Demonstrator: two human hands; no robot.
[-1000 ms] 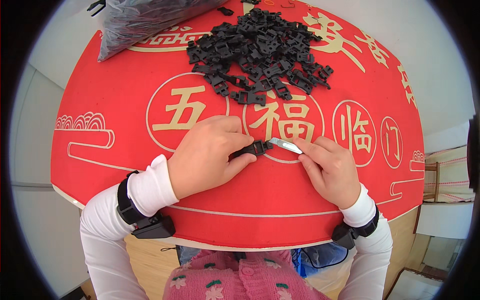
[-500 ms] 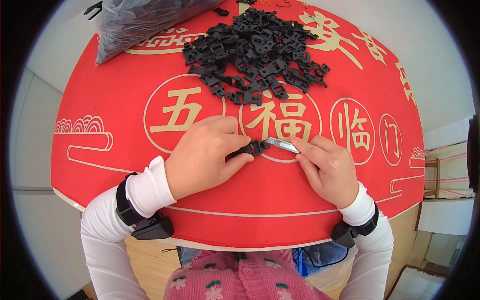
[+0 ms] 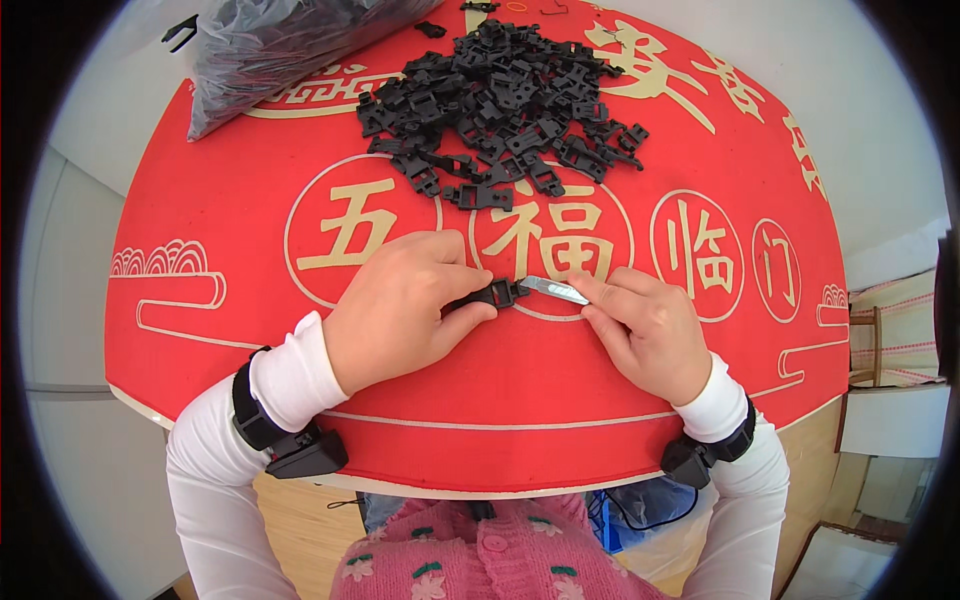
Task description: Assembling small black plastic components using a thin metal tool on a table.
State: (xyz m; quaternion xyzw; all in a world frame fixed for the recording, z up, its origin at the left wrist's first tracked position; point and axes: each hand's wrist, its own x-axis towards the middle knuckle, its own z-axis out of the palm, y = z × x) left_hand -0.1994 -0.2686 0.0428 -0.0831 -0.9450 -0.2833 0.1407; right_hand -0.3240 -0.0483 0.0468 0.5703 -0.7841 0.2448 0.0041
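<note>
Between thumb and fingers, my left hand (image 3: 405,305) pinches a small black plastic part (image 3: 503,293), whose right end sticks out past the fingertips. My right hand (image 3: 645,325) is closed on a slim silver craft knife (image 3: 555,289), gripped near its blade. The blade's tip points left and meets the protruding end of the part, or lies very close to it. Both hands are just above the red mat. Beyond them lies a large heap of similar black plastic parts (image 3: 490,100).
A red mat (image 3: 240,390) with gold patterns covers the table. A grey plastic bag (image 3: 290,50) stands at the far left, with a loose black piece (image 3: 182,32) beyond it. A single black part (image 3: 430,30) lies left of the heap. Near the far edge is an orange ring (image 3: 516,7).
The knife and my right hand have shifted slightly left, along with the black part in my left hand. The whole view has also moved a little. Both grips stay the same.
</note>
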